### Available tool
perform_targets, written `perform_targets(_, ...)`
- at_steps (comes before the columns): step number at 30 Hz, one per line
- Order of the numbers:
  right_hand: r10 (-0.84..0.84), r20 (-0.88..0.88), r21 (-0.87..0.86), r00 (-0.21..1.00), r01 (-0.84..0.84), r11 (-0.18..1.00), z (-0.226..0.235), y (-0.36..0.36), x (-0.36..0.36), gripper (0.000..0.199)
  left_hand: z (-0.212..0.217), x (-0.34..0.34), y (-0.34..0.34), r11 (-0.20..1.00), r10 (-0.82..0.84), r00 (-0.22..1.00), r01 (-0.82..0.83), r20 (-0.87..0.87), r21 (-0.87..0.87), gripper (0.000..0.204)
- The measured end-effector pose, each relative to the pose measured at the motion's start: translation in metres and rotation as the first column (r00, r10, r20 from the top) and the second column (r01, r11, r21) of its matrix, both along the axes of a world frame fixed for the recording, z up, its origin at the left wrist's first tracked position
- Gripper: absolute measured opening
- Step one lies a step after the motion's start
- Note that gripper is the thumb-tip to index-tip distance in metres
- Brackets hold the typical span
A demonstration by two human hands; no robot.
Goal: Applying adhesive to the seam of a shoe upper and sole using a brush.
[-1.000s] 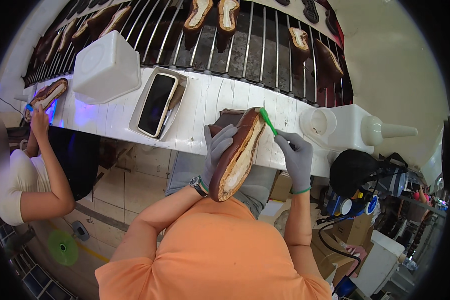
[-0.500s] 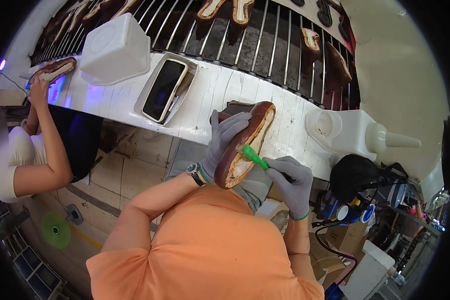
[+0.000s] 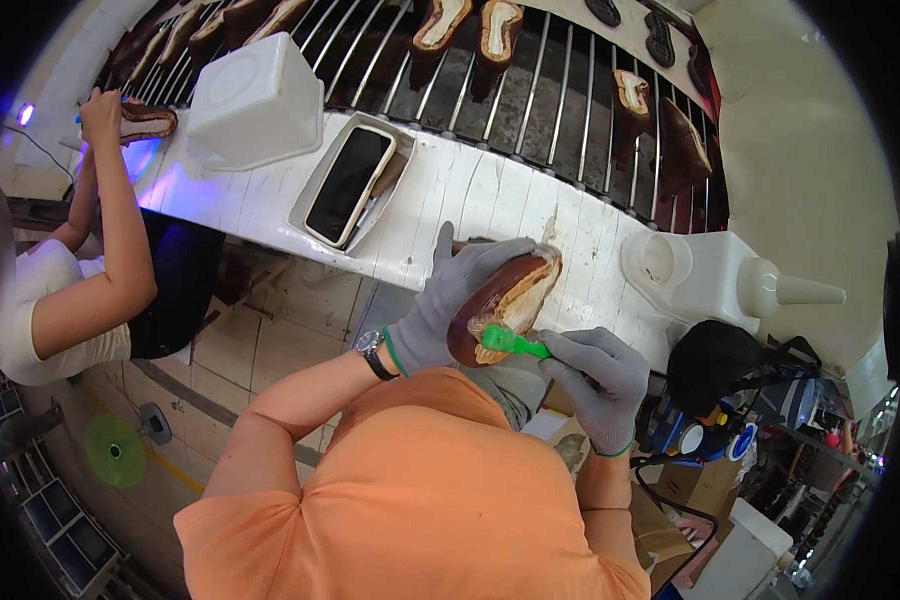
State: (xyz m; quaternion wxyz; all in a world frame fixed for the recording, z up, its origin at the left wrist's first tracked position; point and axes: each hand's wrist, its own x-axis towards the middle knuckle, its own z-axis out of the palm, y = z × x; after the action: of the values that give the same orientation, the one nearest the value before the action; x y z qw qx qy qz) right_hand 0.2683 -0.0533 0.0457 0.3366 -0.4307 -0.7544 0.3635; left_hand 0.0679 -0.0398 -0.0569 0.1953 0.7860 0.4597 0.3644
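In a grey glove, my left hand (image 3: 448, 300) is wrapped round a brown shoe upper (image 3: 478, 300), its underside turned up toward me. The pale bottom shows inside a rough tan rim. My right hand (image 3: 602, 380), gloved too, grips a green-handled brush (image 3: 515, 342). The brush's head lies against the rim at the shoe's near end; its bristles are hard to make out. Part of the upper is hidden behind my left fingers.
A white bench (image 3: 450, 200) runs across, with a roller rack (image 3: 560, 110) of more uppers behind. On the bench are a phone (image 3: 350, 185) in a tray, a white plastic container (image 3: 255, 105) and a white bottle (image 3: 715, 270). A co-worker's hand (image 3: 100, 115) holds another upper at far left.
The shoe upper has been tilted, so it looks shorter and its far end sits lower. The brush has moved down to the near end. The co-worker's arm has risen.
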Motion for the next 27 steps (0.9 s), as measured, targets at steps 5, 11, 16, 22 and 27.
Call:
perform_targets(5, -0.004, 0.037, 0.177, 0.999, -0.003, 0.984, 0.007, 0.020, 0.003, 0.029, 0.023, -0.014, 0.020, 0.967, -0.188, 0.968, 0.211, 0.164, -0.141, 0.084)
perform_targets(11, -0.091, 0.154, 0.328, 0.984, 0.036, 0.944, 0.024, 0.051, 0.008, 0.024, 0.038, -0.026, 0.067, 0.695, -0.359, 0.829, 0.544, 0.429, -0.471, 0.081)
perform_targets(16, -0.137, 0.227, 0.533, 0.964, -0.005, 0.846, 0.029, 0.082, 0.022, 0.024, 0.045, -0.025, 0.113, 0.450, -0.563, 0.719, 0.681, 0.408, -0.578, 0.064)
perform_targets(22, -0.135, 0.386, 0.553, 0.912, -0.112, 0.825, 0.041, 0.103, 0.032, 0.019, 0.017, -0.021, 0.157, 0.186, -0.617, 0.660, 0.651, 0.428, -0.736, 0.070)
perform_targets(27, -0.066, 0.301, 0.330, 0.951, -0.039, 0.943, 0.045, 0.104, 0.046, 0.020, 0.006, -0.014, 0.175, 0.077, -0.652, 0.578, 0.694, 0.490, -0.716, 0.079)
